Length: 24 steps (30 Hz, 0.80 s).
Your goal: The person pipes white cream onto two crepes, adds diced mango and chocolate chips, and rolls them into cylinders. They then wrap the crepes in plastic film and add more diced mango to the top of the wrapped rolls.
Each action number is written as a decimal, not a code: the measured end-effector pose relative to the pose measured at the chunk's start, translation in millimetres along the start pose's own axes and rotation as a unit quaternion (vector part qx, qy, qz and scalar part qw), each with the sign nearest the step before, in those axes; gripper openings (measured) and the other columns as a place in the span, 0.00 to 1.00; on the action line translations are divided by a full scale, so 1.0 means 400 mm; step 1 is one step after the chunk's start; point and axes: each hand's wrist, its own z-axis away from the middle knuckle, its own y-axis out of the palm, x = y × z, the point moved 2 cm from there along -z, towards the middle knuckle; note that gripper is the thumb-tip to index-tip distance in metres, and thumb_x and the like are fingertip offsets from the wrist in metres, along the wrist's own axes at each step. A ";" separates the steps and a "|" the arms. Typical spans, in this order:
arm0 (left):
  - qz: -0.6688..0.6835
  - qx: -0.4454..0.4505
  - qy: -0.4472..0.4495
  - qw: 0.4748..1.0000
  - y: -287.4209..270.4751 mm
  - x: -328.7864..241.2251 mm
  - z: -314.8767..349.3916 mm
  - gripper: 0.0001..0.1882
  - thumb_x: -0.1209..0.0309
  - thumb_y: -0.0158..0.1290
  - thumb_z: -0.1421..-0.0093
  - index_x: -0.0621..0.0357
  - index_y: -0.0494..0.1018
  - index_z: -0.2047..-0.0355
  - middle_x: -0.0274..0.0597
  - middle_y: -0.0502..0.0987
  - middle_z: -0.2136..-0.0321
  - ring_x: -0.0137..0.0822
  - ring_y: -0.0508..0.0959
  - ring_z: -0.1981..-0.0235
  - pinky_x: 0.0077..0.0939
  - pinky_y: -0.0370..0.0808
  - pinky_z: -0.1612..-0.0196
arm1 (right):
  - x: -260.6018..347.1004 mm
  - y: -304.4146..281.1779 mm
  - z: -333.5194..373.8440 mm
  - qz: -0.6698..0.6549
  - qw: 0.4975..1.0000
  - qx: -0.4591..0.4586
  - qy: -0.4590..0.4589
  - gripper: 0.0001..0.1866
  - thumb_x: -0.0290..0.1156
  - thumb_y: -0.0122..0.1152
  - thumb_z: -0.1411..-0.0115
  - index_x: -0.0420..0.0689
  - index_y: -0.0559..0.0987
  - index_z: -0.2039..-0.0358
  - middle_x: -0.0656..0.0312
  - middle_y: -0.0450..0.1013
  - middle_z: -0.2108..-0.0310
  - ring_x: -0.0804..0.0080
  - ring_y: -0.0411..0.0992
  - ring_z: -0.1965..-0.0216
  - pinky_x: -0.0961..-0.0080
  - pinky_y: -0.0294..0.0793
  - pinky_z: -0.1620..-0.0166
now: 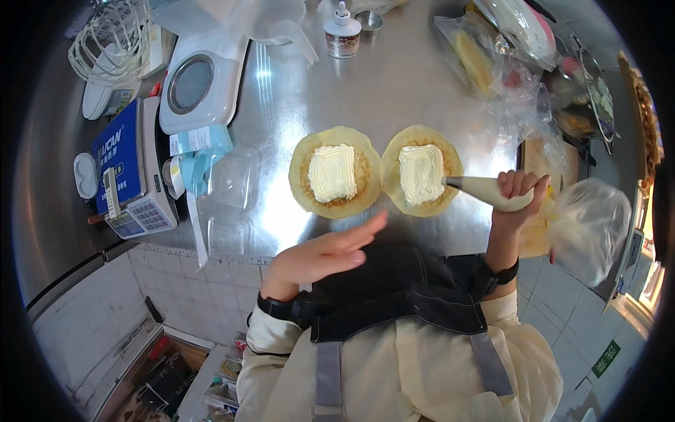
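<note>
Two round, thin crepes lie side by side on the steel table, their edges meeting. On the left crepe (pixel 300 169) is a rectangle of white cream (pixel 332 173). The right crepe (pixel 450 158) bears a similar cream patch (pixel 420 172). My right hand (pixel 519 197) is closed around a piping bag (pixel 485 188), whose dark metal tip touches or hovers by that patch's right edge; I cannot tell which. The bag's loose clear end hangs out behind my fist. Below the left crepe, my left hand (pixel 330 246) holds nothing, its fingers stretched out.
At the left stand a blue-and-white digital scale (pixel 130 169), a white appliance (pixel 204 84) and wire whisk heads (pixel 112 42). A bottle (pixel 342 35) and small metal cup (pixel 369 22) are at the back. Plastic bags (pixel 478 63) and a wooden board (pixel 552 158) lie right.
</note>
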 end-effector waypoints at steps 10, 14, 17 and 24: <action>0.072 -0.124 0.048 0.989 0.032 0.133 0.196 0.35 0.57 0.39 0.32 0.59 0.38 0.33 0.43 0.41 0.32 0.37 0.43 0.31 0.33 0.43 0.33 | -0.282 0.197 0.093 0.171 0.947 0.231 0.142 0.29 0.55 0.36 0.34 0.48 0.66 0.84 0.64 0.64 0.86 0.67 0.65 0.81 0.71 0.69 0.64; 0.096 -0.164 0.090 0.978 0.057 0.172 0.241 0.37 0.54 0.38 0.33 0.61 0.39 0.33 0.43 0.42 0.32 0.38 0.44 0.32 0.33 0.43 0.33 | -0.369 0.245 0.119 0.198 0.928 0.260 0.180 0.28 0.55 0.37 0.34 0.48 0.67 0.83 0.63 0.65 0.85 0.67 0.65 0.80 0.70 0.69 0.64; 0.093 -0.205 0.098 0.969 0.059 0.200 0.274 0.40 0.49 0.39 0.35 0.62 0.40 0.33 0.46 0.43 0.32 0.42 0.45 0.32 0.34 0.44 0.33 | -0.390 0.254 0.126 0.209 0.921 0.268 0.192 0.27 0.55 0.38 0.35 0.48 0.67 0.82 0.62 0.65 0.85 0.66 0.65 0.80 0.69 0.69 0.64; 0.087 -0.225 0.105 0.965 0.053 0.208 0.304 0.42 0.47 0.39 0.36 0.61 0.39 0.33 0.47 0.44 0.33 0.41 0.46 0.32 0.32 0.45 0.33 | -0.374 0.233 0.135 0.202 0.921 0.266 0.200 0.26 0.55 0.40 0.36 0.48 0.68 0.81 0.61 0.66 0.84 0.65 0.66 0.79 0.67 0.70 0.64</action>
